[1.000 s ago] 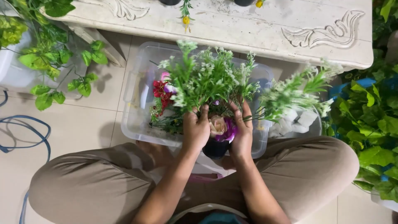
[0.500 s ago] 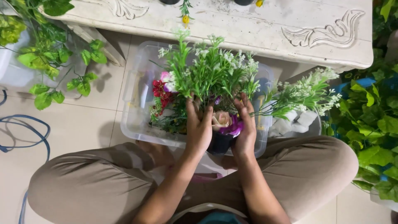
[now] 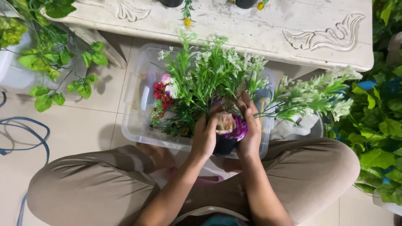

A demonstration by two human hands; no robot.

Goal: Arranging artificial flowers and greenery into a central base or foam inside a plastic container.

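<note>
Left hand [image 3: 205,136] and right hand [image 3: 250,134] are both wrapped around a small dark pot [image 3: 224,145], palms against its sides, fingers curled upward into the arrangement it carries. The pot looks smooth and rounded and sits just at the near rim of a clear plastic tub [image 3: 136,121], between the person's knees.

The arrangement consists of a pale, tightly folded cream rose [image 3: 226,122] touching a purple bloom [image 3: 240,130], backed by a dense fan of thin green sprigs [image 3: 205,73] tipped with tiny white buds. A red flower cluster [image 3: 161,93] lies in the tub to the left of the pot. A second feathery green-and-white spray [image 3: 312,96] juts out to the right, over the tub's edge.

The tub is translucent, rounded at the corners, and rests on a glossy tiled floor [image 3: 83,125]. Directly beyond it runs a whitewashed bench [image 3: 251,33] with carved scrollwork and a worn, mottled top; its edge overhangs the tub's far side.

Broad-leafed vines [image 3: 46,62] crowd the left, more foliage [image 3: 377,129] the right. A blue cable [image 3: 25,134] loops on the floor at left. Open floor remains only left of the tub.
</note>
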